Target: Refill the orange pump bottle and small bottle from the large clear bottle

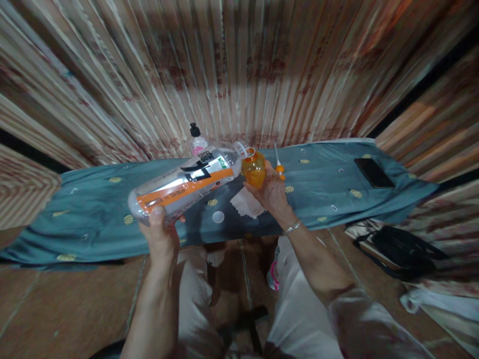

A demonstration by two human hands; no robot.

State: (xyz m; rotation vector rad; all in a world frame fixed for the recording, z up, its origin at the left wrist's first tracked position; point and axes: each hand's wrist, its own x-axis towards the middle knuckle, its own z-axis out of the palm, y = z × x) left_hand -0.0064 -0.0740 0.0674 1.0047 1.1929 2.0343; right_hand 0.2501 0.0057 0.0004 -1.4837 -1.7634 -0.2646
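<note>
One large clear bottle point(185, 184) with an orange-and-white label lies tipped almost flat in the air above the table, its open mouth touching the rim of one small orange jar point(253, 169). The left hand point(161, 234) is wrapped around the bottle's base, thumb on top, fingers curled under it. The right hand point(271, 192) cups the jar from the side and below, fingers closed on it; a bracelet point(292, 228) sits on that wrist.

Just beneath the two vessels, on the blue cloth point(93, 209) that covers the table, lie one round white cap point(218, 217) and one pale tissue point(246, 203), side by side. Just right of the jar one thin tool with an orange grip point(279, 167) rests on the cloth. Behind the bottle stands one pump bottle point(196, 140) with a black top, near the curtain. Well to the right, one dark phone point(373, 172) lies flat on the cloth.

A striped curtain point(239, 65) hangs behind the table. On the floor at right sits one black bag point(406, 249). The person's two legs in light trousers show below the table edge.
</note>
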